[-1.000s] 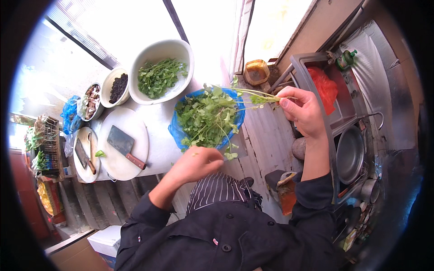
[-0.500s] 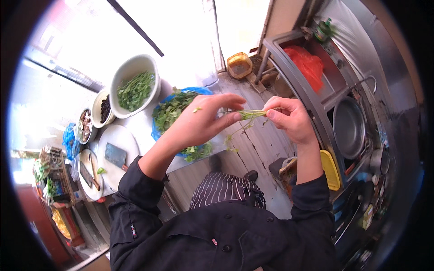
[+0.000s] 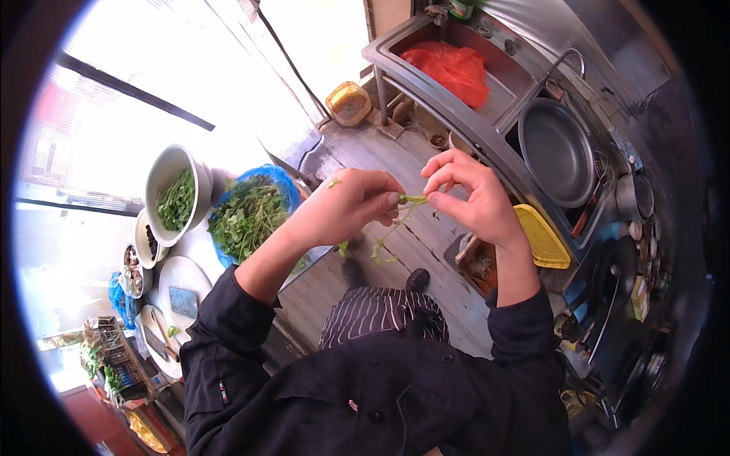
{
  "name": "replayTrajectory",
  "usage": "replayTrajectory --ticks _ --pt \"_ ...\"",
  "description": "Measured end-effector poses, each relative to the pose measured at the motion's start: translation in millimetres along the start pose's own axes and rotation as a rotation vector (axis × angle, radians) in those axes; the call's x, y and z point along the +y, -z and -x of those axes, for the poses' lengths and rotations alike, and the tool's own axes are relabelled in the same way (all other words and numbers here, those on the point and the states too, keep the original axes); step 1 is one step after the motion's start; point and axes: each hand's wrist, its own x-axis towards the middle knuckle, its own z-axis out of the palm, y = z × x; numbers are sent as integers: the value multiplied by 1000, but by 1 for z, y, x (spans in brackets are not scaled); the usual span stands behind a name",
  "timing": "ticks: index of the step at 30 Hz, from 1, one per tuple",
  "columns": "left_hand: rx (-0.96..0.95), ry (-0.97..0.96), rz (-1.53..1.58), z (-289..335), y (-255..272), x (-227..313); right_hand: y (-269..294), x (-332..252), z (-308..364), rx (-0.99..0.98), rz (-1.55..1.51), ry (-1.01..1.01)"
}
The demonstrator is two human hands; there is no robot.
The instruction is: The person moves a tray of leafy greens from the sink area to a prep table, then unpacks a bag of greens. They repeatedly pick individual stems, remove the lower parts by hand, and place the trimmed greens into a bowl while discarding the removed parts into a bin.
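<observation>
In front of my body, my left hand is closed round a small bunch of leafy green herb stems, which look like coriander. Thin sprigs dangle below it, and a leaf bit sticks to the back of this hand. My right hand is at the other end of the stems, thumb and forefinger close together on the tips, the other fingers raised and loosely bent. Left of my left forearm, a blue-bag-lined container holds a heap of the same kind of herbs.
A white bowl of cut greens and smaller bowls stand on the left table. Cleavers lie on round white boards there. To the right is a metal sink with a red bag and a grey pan. A yellow lid sits below.
The view has swung right, so the table shifts left. My left hand has closed further round the stems, and my right fingers have loosened and lifted a little.
</observation>
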Motion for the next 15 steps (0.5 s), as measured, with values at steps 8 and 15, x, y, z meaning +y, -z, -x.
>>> replayTrajectory --ticks 8,15 --pt "-114 73 153 -33 -35 7 35 10 36 7 -128 -33" --pt "-184 159 261 -51 -55 19 52 11 52 58 44 62"
